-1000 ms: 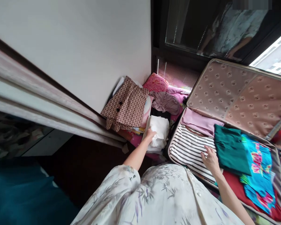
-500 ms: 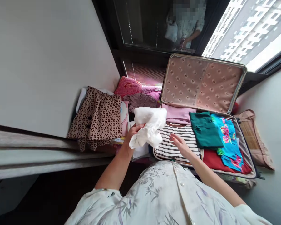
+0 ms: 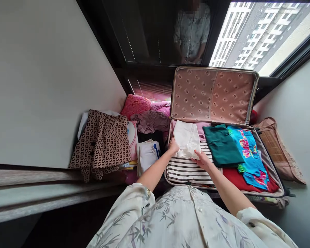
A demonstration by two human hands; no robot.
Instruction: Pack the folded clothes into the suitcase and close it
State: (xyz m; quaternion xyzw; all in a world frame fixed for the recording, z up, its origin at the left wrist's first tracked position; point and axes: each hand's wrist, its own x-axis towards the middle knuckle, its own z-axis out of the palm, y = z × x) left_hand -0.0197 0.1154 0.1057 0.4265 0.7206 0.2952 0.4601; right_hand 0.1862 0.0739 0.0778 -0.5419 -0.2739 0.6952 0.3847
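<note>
A folded white garment (image 3: 187, 136) lies across the left part of the open suitcase (image 3: 279, 179), over a pink garment (image 3: 203, 128) and a black-and-white striped garment (image 3: 189, 174). At its lower left edge, my left hand (image 3: 173, 147) is closed on the cloth. My right hand (image 3: 202, 160) holds the lower right corner, its thumb on top and the other fingers partly hidden. To the right of the hands lie a dark green folded garment (image 3: 222, 146), a bright blue flowered garment (image 3: 245, 148) and a red cloth (image 3: 231, 177).
The suitcase lid (image 3: 214, 94) stands upright against the window. On the left are a brown patterned cloth (image 3: 108, 137), a stack of white folded clothes (image 3: 147, 156), a mauve crumpled cloth (image 3: 151, 121) and a red-pink cushion (image 3: 135, 106). A brown mat (image 3: 276, 148) leans at right.
The white garment, bunched in my left hand before, has moved right and now lies spread in the suitcase. My right hand, empty earlier, has come to its corner.
</note>
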